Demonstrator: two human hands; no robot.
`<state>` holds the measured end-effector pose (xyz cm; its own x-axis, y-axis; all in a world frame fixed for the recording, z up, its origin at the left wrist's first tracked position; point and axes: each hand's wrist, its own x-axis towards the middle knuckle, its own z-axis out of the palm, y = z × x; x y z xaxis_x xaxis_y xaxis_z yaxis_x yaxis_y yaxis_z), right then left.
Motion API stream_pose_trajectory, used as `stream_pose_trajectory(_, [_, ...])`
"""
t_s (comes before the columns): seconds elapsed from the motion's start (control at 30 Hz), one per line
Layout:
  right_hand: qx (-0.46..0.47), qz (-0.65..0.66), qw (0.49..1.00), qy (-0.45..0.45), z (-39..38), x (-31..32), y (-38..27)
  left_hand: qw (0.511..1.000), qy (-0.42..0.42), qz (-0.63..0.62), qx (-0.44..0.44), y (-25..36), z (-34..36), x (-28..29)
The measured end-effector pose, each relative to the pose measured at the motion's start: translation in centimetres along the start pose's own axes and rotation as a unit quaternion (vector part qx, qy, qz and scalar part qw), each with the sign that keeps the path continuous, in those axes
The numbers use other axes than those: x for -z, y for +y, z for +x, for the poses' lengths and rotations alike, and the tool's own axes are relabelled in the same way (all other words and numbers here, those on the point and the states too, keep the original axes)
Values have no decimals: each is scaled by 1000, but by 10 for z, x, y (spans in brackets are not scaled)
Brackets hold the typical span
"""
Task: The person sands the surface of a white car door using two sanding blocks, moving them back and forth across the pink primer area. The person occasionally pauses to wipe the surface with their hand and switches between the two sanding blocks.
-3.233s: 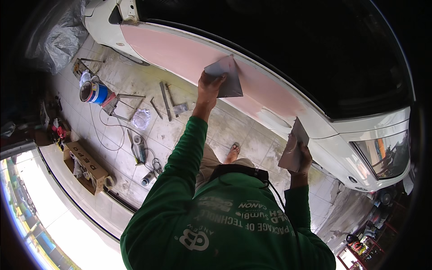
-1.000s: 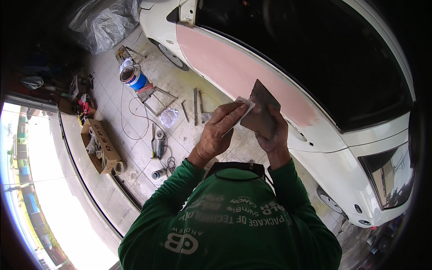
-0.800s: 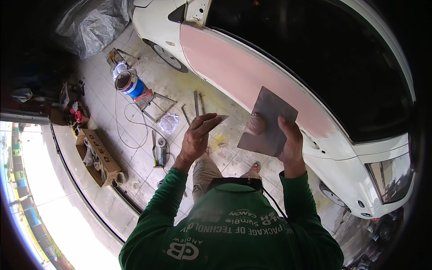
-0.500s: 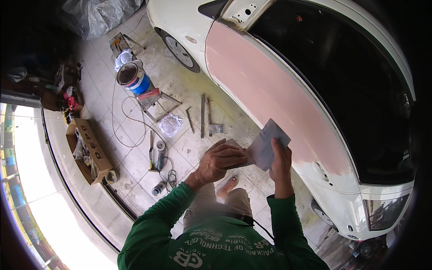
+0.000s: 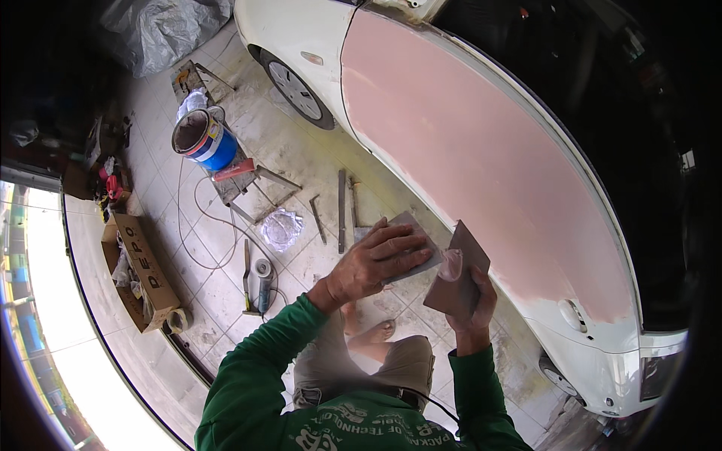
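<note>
My left hand (image 5: 374,261) grips a flat grey spreader plate (image 5: 412,224), its fingers pressed over the top face. My right hand (image 5: 479,307) holds a second thin grey plate (image 5: 447,295), tilted up and gripped from its lower right side. A lump of pinkish putty (image 5: 451,264) sits on the face of this second plate, on the side toward the left hand. The two plates are close together, with a narrow gap between them. Just beyond them stands a white car whose door (image 5: 489,143) is largely coated in smooth pink filler.
A low stand to the left carries a blue can (image 5: 212,143) and a red-handled tool (image 5: 233,171). On the tiled floor lie crumpled foil (image 5: 282,230), a metal strip (image 5: 341,210), an angle grinder (image 5: 263,286) and a hose. A cardboard box (image 5: 150,272) stands farther left.
The plates have separated and turned; putty now shows on the right-hand plate. My left hand has moved slightly right, and the view has shifted closer to the car door.
</note>
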<state>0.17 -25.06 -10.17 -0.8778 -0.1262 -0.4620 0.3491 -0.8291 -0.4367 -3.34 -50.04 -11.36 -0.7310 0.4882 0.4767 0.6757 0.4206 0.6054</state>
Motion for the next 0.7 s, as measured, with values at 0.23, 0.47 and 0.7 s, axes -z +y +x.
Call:
stream_pose_trajectory(0.23, [149,-423,893,39,52,84,19,989,112,-95,29,-96,-29,-92])
stream_pose_trajectory(0.47, [385,-297,866,115,102,197,49,994,-4,-33,-107,-127,-80,-206])
stream_pose_trajectory(0.7, [217,-18,976,-10,92,248,77,951,92,-276,-107,-64,-68,-219])
